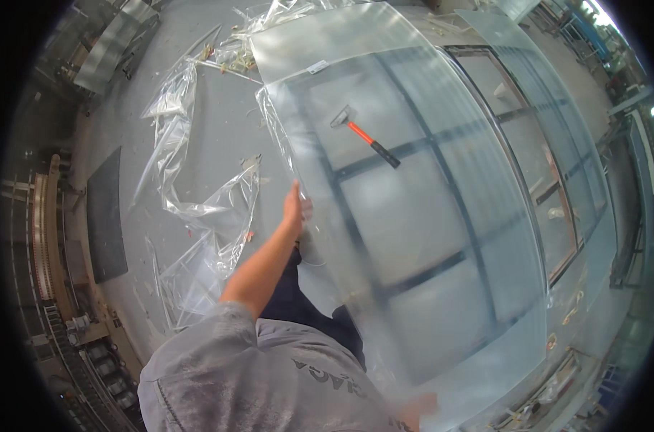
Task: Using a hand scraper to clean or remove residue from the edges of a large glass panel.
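A large translucent glass sheet [406,209] lies before me on a dark frame of crossing bars, which shows through it. My left hand [294,207] is at the sheet's left edge, thumb up along it; its fingers look pale, as if seen through the glass, curled round the edge. At the near end my right hand [418,409] rests by the sheet's corner, smeared and partly cut off, so its fingers cannot be made out. A scraper [370,139] with a wide metal head, orange-red shaft and black grip lies on the glass, beyond both hands.
Crumpled clear plastic film [176,144] lies on the grey floor to the left, near a dark mat [106,216]. Another glass sheet [557,108] on a frame stands to the right. Roller machinery [46,237] lines the far left. A small white label [317,67] sits on the glass.
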{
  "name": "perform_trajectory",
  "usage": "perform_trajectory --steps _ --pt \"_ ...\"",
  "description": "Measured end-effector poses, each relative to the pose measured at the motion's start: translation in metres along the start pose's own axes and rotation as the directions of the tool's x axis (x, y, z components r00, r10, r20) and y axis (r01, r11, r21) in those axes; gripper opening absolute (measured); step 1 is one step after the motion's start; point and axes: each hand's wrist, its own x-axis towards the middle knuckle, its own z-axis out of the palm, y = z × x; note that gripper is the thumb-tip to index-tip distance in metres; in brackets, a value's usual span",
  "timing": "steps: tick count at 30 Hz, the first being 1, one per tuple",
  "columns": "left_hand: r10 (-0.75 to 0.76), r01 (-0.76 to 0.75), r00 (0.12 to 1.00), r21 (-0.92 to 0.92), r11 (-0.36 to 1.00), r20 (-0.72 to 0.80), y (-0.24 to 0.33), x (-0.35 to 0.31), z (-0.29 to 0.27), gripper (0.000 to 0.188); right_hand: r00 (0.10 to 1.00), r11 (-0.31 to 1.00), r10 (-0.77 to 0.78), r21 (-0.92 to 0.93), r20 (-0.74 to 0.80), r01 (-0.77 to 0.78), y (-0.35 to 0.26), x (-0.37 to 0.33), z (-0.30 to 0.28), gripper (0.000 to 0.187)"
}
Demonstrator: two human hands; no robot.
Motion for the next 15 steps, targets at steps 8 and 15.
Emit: perform_trajectory --steps 8,15 --pt "0.056 -0.078 0.980 -0.109 0.991 -0.193 0.235 0.251 -0.011 0.083 0.227 0.252 -0.968 0.355 0.110 0.900 -0.331 -0.444 0.068 0.031" --pt "0.066 -0.026 0.986 0.250 0.968 -0.152 0.187 0.388 0.004 0.061 0.457 0.466 -0.883 0.071 0.107 0.882 -0.397 -0.625 0.108 0.020"
